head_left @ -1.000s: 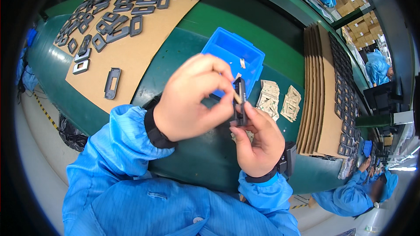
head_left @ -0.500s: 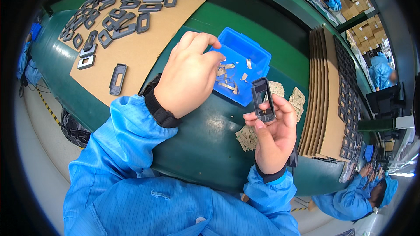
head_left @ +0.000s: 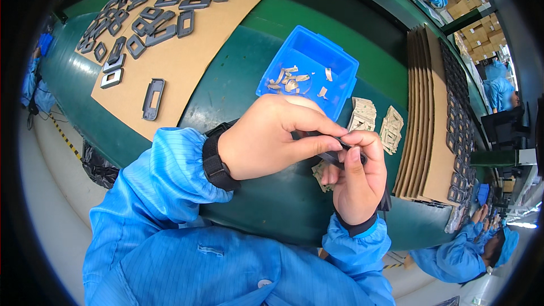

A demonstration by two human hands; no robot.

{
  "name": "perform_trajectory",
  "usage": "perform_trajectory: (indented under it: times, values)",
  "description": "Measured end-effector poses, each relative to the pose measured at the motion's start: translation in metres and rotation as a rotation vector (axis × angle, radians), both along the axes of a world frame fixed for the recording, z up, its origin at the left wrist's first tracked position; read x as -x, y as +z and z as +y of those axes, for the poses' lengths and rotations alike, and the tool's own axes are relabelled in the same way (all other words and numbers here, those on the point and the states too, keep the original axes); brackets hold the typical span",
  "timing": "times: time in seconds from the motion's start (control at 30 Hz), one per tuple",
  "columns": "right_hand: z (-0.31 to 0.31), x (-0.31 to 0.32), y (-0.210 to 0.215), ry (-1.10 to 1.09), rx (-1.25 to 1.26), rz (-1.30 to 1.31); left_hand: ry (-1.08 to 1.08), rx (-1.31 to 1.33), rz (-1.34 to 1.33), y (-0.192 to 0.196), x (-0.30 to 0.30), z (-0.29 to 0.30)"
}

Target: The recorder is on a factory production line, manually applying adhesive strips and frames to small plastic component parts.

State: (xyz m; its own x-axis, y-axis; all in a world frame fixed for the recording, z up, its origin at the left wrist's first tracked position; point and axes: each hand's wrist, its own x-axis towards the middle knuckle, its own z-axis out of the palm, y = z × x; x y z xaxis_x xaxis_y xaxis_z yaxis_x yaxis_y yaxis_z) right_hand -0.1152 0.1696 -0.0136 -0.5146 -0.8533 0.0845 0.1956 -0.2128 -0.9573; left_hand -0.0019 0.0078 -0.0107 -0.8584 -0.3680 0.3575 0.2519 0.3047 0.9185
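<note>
My right hand (head_left: 360, 187) grips a small dark plastic frame (head_left: 330, 158), mostly covered by fingers. My left hand (head_left: 272, 136) reaches across to it, thumb and forefinger pinched together at its upper edge. Whatever sits between those left fingertips is too small to make out. Just beyond my hands stands a blue plastic bin (head_left: 344, 88), holding curled beige strips (head_left: 290, 82). Right of the bin lie two piles of flat beige pieces, a nearer pile (head_left: 362, 114) and a farther-right pile (head_left: 391, 129). Another beige pile is partly hidden behind my right hand.
Many dark plastic frames (head_left: 185, 24) lie on a cardboard sheet (head_left: 192, 73) at the left; a single frame (head_left: 153, 99) lies nearest me. Upright cardboard layers (head_left: 419, 119) with rows of dark frames stand at the right. Co-workers in blue sit across and at the far right.
My left hand has moved from over the blue bin, right and towards me, to the frame in my right hand. The frame is now tilted and largely covered.
</note>
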Motion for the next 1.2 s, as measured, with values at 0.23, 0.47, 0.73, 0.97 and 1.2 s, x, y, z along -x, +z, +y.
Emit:
perform_trajectory:
  times: [0.23, 0.47, 0.73, 0.97, 1.2]
  values:
    - [-0.0021, -0.006, -0.0012, -0.111, 0.059, 0.13, 0.079, 0.23, 0.128, 0.0012, -0.0025, -0.0049]
    - [0.0, -0.0061, -0.0015, -0.134, 0.146, 0.27, 0.152, 0.409, 0.218, 0.0034, -0.0036, -0.0006]
    - [0.0018, -0.0057, -0.0018, -0.151, 0.171, 0.306, 0.144, 0.451, 0.263, 0.0033, -0.0023, 0.0017]
    - [0.0015, -0.0063, -0.0026, -0.152, 0.188, 0.323, 0.151, 0.444, 0.291, 0.0014, -0.0028, 0.0029]
    - [0.0014, -0.0054, -0.004, -0.161, 0.182, 0.313, 0.137, 0.427, 0.282, -0.0002, -0.0023, 0.0021]
